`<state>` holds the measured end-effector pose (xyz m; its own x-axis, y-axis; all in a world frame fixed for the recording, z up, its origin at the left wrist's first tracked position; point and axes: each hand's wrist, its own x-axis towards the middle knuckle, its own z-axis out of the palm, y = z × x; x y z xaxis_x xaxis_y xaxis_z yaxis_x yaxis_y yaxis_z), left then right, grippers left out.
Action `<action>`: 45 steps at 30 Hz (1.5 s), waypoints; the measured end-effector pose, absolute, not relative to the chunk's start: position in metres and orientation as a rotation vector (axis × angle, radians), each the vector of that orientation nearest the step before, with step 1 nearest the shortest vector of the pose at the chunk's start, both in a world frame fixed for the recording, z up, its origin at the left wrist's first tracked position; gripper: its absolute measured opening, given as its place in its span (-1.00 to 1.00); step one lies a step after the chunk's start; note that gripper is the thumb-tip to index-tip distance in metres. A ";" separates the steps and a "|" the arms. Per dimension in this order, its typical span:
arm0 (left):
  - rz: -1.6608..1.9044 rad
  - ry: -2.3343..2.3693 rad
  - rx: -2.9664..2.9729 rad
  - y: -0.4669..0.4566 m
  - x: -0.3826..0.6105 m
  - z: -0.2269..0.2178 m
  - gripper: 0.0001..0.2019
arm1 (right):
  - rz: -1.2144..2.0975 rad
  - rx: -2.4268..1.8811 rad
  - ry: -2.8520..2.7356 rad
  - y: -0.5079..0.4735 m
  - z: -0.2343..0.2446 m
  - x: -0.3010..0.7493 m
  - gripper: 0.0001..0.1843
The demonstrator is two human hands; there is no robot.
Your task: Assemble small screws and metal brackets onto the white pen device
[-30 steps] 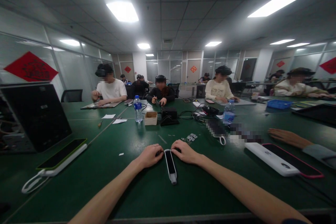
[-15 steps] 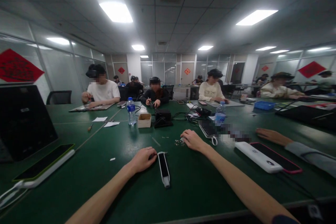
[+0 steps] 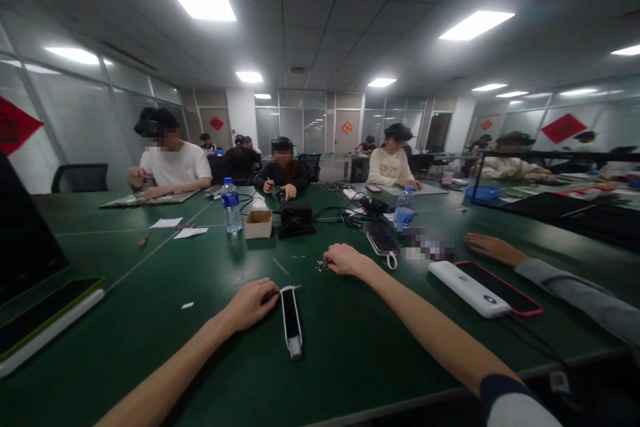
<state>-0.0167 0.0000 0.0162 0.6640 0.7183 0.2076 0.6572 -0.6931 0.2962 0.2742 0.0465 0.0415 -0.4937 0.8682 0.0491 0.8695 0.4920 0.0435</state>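
A slim white-framed device with a dark face (image 3: 291, 320) lies lengthwise on the green table. My left hand (image 3: 253, 303) rests just left of its upper end, fingers curled and fingertips at or very near its edge. Whether they pinch anything is hidden. Farther forward and to the right, my right hand (image 3: 346, 259) is bent down over small shiny metal pieces (image 3: 321, 267). Its fingertips are closed together at the right side of that little pile, and what lies between them is too small to make out.
A cardboard box (image 3: 259, 224), a black device (image 3: 295, 219) and a water bottle (image 3: 231, 207) stand ahead. To the right lie a white power bank (image 3: 469, 289), a red-edged phone (image 3: 500, 287) and another person's hand (image 3: 495, 250). A green-edged phone (image 3: 47, 317) lies left.
The view has turned right and tilted slightly down, so everything sits farther left in the picture. Both hands stay at nearly the same spots on the table, with small finger movement at the metal pieces.
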 end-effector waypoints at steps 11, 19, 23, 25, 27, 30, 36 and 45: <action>0.413 1.150 2.623 0.002 -0.015 0.018 -0.71 | 0.244 -2.013 -2.717 0.082 0.084 0.242 -0.56; 0.426 1.161 2.616 0.006 -0.017 0.011 -0.70 | 0.358 -2.062 -2.744 0.114 0.087 0.239 -0.55; 0.438 1.162 2.598 0.008 -0.019 0.004 -0.70 | 0.463 -2.057 -2.838 0.129 0.082 0.240 -0.73; 0.437 1.178 2.587 0.009 -0.019 0.003 -0.70 | 0.512 -2.057 -2.862 0.136 0.078 0.241 -0.80; 0.434 1.189 2.585 0.009 -0.017 0.003 -0.70 | 0.555 -2.072 -2.854 0.144 0.076 0.243 -0.80; 0.433 1.189 2.596 0.009 -0.016 0.003 -0.71 | 0.600 -2.067 -2.845 0.151 0.074 0.247 -0.75; 0.450 1.176 2.615 0.008 -0.018 0.002 -0.73 | 0.671 -2.033 -2.907 0.147 0.078 0.253 -0.82; 0.436 1.196 2.638 0.008 -0.016 0.004 -0.74 | 0.656 -2.175 -2.867 0.150 0.062 0.240 -0.77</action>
